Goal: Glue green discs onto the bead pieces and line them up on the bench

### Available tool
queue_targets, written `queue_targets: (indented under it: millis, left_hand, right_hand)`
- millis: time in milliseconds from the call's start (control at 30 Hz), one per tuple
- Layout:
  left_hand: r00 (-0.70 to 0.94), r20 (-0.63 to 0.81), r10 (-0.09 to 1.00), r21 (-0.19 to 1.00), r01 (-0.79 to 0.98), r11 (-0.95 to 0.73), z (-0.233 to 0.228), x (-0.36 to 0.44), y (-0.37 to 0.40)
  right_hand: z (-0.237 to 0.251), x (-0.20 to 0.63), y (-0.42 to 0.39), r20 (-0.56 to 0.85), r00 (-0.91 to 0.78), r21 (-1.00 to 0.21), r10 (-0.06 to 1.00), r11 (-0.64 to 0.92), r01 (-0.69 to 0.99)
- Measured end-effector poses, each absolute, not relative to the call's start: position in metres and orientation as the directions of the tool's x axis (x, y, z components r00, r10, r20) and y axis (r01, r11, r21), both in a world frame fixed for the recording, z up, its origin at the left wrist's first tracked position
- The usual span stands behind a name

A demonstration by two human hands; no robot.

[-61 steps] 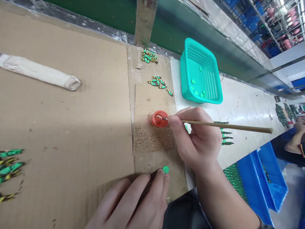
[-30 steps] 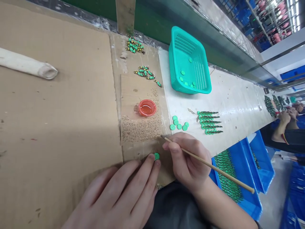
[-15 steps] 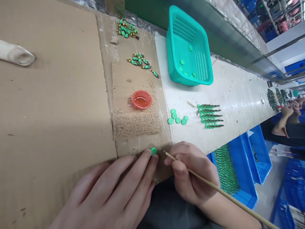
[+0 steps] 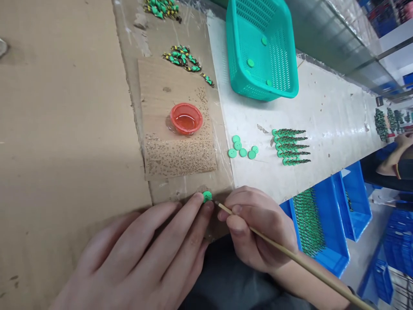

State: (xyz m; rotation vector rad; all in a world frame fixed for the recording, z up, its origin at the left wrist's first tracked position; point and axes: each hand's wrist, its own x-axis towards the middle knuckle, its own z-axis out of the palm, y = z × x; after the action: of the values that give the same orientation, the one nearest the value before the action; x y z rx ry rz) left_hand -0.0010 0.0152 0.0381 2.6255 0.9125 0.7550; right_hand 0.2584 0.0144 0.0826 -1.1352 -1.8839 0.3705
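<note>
A green button (image 4: 207, 196) lies flat on the cardboard at the bench's near side, with darker marks on its face. Two fingertips of my left hand (image 4: 151, 249) press against its near edge, the fingers stretched long over the cardboard. Pinched in my right hand (image 4: 254, 228) is a thin wooden stick (image 4: 290, 254), whose fine dark tip points at the button from the right, slightly apart from it. Beyond my hands stands a small red cup (image 4: 186, 119) of clear amber-looking liquid, on a cardboard piece (image 4: 161, 92) dotted with many small drops.
Loose green buttons (image 4: 238, 145) lie right of the cup. Further right is a row of green pieces with dark twisted tails (image 4: 292, 146). A teal basket (image 4: 237, 86) holds some buttons. Small green-and-yellow pieces (image 4: 182, 57) lie behind. Blue bins (image 4: 335, 254) stand at right, near another person's arm (image 4: 392, 161).
The view has shifted, so the bench things sit higher in it. Both hands keep their places around the button, and the stick's tip stays close beside it.
</note>
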Motion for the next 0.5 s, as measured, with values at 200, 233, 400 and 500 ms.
queue_targets:
  millis: [200, 233, 400, 500]
  left_hand:
    - [0.672, 0.375, 0.639, 0.397, 0.507, -0.765, 0.0389, -0.0030, 0.0134]
    - [0.673, 0.375, 0.638, 0.394, 0.507, -0.766, 0.0388, -0.0035, 0.0129]
    - [0.674, 0.363, 0.643, 0.403, 0.508, -0.761, 0.0395, -0.0037, 0.0124]
    - [0.671, 0.363, 0.646, 0.407, 0.509, -0.758, 0.0403, -0.0028, 0.0137]
  right_hand:
    - [0.0832, 0.2595, 0.0147, 0.500, -0.199, -0.644, 0.843, 0.516, 0.565]
    - [0.0832, 0.2596, 0.0147, 0.499, -0.200, -0.646, 0.843, 0.515, 0.564]
    - [0.0828, 0.2596, 0.0146, 0.494, -0.210, -0.650, 0.844, 0.519, 0.555]
    - [0.0831, 0.2591, 0.0135, 0.485, -0.204, -0.664, 0.850, 0.510, 0.547]
